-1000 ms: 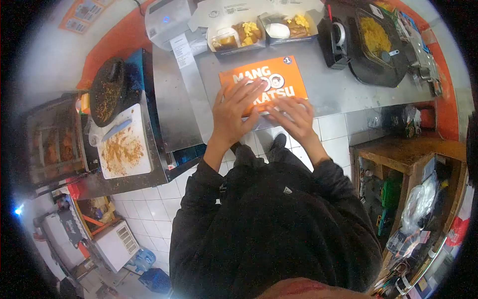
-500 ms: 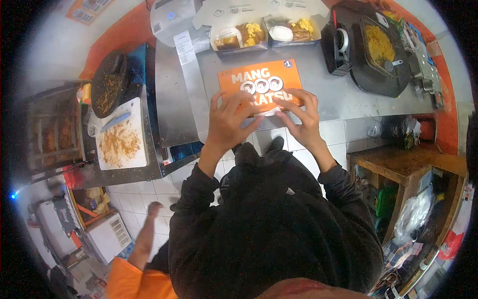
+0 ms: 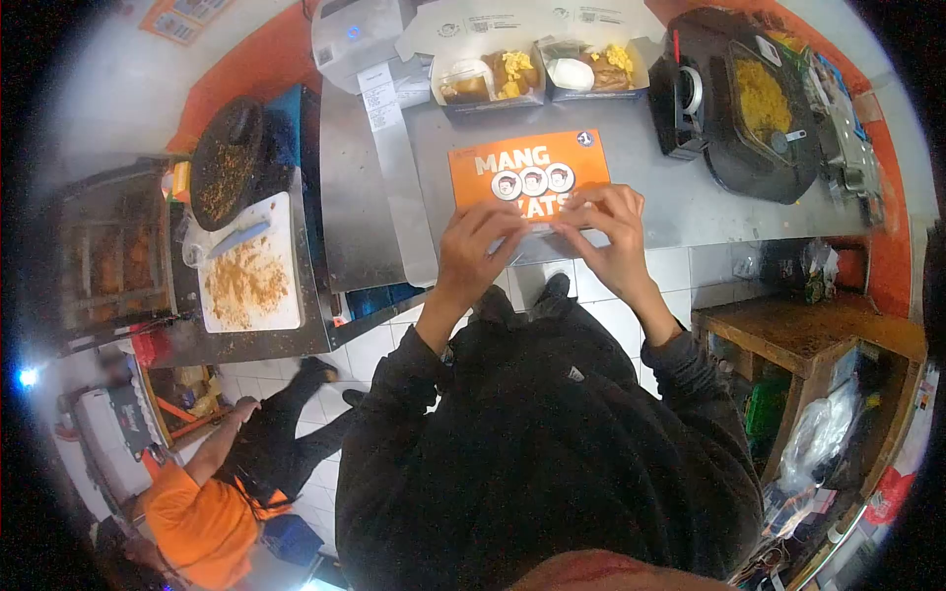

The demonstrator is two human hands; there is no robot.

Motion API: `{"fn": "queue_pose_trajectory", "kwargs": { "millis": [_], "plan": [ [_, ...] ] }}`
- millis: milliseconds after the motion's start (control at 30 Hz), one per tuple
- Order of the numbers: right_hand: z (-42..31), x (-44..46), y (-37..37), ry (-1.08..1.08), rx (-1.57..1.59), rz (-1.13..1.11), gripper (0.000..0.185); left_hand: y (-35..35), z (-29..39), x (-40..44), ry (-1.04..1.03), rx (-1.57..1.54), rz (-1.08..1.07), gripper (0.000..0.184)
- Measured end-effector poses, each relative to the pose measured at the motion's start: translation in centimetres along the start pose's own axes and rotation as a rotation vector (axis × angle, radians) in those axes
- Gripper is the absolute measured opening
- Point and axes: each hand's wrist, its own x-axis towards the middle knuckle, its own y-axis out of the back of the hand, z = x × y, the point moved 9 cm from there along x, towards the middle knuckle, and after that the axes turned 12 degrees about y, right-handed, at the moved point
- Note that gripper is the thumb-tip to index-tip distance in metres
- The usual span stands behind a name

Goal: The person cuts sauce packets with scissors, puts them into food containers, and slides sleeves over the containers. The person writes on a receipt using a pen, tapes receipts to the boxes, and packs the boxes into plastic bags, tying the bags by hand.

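An orange cardboard food box (image 3: 532, 153) with white lettering and round face logos lies closed on the metal counter in front of me. My left hand (image 3: 480, 246) grips its near left edge, fingers curled over the lid and thumb at the front. At the near right edge, my right hand (image 3: 613, 231) holds the box the same way, fingers bent and thumb toward the front flap. Between the two hands, the front edge of the box is partly covered by my fingertips.
Two open food boxes (image 3: 490, 89) with rice and egg stand behind. A tray of yellow food (image 3: 761, 94) sits at right. A printer (image 3: 363, 39) with a paper receipt (image 3: 378, 96) is at left, beyond a cutting board (image 3: 281, 295) with a knife (image 3: 239, 236). A co-worker in orange (image 3: 202, 517) is at lower left.
My hands have drawn closer together along the front edge of the box. The view has shifted slightly. The co-worker in orange has come further into view at lower left.
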Motion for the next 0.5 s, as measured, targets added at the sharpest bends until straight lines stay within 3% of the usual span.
{"fn": "queue_pose_trajectory", "kwargs": {
  "millis": [33, 100, 200, 267, 333, 367, 467, 500],
  "plan": [
    [0.1, 0.1, -0.1, -0.032, -0.032, 0.029, 0.015, -0.2, -0.8, 0.1, 0.124, -0.035, -0.028, 0.015],
    [0.1, 0.1, 0.0, -0.059, -0.066, 0.061, 0.015, -0.2, -0.5, 0.2, 0.124, -0.016, -0.019, 0.015],
    [-0.1, 0.2, -0.4, -0.094, -0.056, 0.017, 0.029, 0.1, -0.2, 0.7, 0.135, -0.080, 0.077, 0.014],
    [0.3, 0.4, 1.3, -0.218, -0.041, 0.251, 0.046, 0.8, -0.5, 0.5, 0.144, -0.163, 0.161, 0.012],
    [1.0, 0.5, 1.1, -0.267, -0.034, 0.216, 0.051, -0.8, 0.1, 0.0, 0.024, 0.114, -0.021, 0.020],
    [1.6, 0.2, 0.9, -0.323, -0.026, 0.188, 0.056, -0.9, 0.1, -0.2, 0.027, 0.111, -0.026, 0.020],
    [4.1, -2.0, 0.0, -0.491, 0.158, 0.249, 0.049, -0.5, 1.6, -0.3, -0.017, 0.347, 0.067, 0.034],
    [5.3, -2.5, -0.1, -0.487, 0.158, 0.249, 0.049, 0.2, 0.6, -0.2, 0.111, 0.329, 0.141, 0.041]
  ]
}}
